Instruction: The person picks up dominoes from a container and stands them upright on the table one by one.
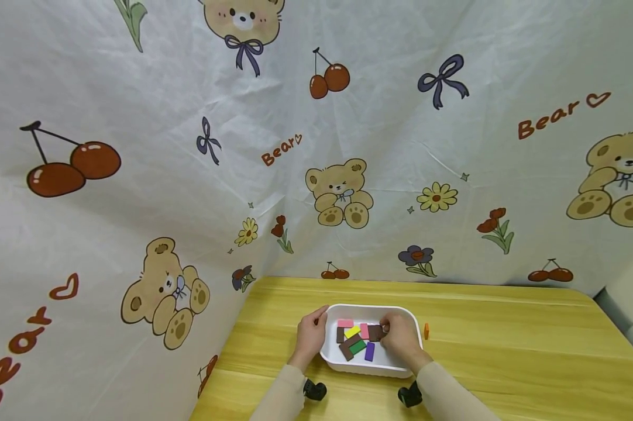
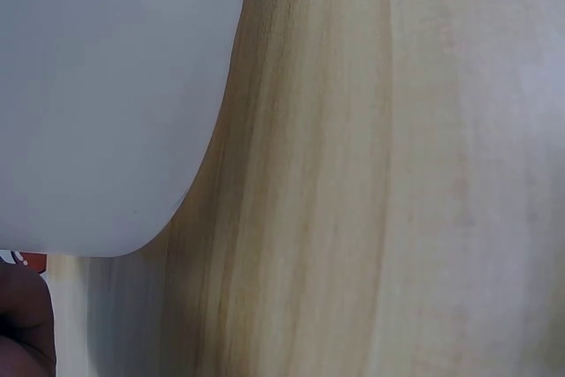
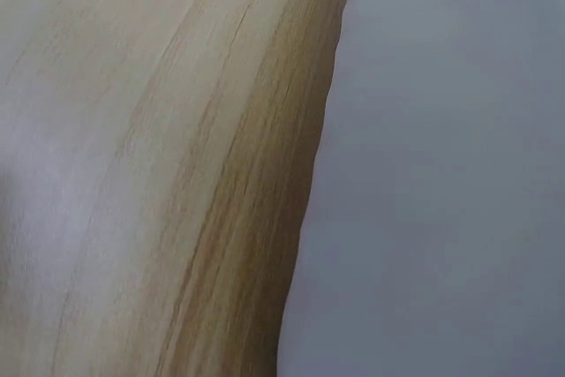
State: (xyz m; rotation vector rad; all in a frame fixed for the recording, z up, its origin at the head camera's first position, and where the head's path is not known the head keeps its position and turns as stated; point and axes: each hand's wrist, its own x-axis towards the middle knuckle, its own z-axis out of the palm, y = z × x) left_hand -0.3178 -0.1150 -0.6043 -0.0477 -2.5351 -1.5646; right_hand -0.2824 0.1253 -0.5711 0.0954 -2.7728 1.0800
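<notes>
A white plastic tray (image 1: pixel 369 368) sits on the table, with several small flat coloured blocks in it. My left hand (image 1: pixel 310 338) holds the tray's left rim near the far corner; part of that hand (image 2: pixel 25 320) shows in the left wrist view. Inside the tray, on its right side, my right hand (image 1: pixel 402 338) has its curled fingertips on a brown block (image 1: pixel 374 333). Around it lie a pink block (image 1: pixel 364 331), a yellow block (image 1: pixel 352 332), a green block (image 1: pixel 357 347) and a purple block (image 1: pixel 370 352). The right hand partly hides the tray floor.
An orange block (image 1: pixel 426 331) stands on the wooden table (image 1: pixel 506 345) just right of the tray. A white cloth (image 1: pixel 379 140) printed with bears, cherries and flowers hangs behind and to the left. Black wrist devices (image 1: pixel 315 390) sit below both wrists.
</notes>
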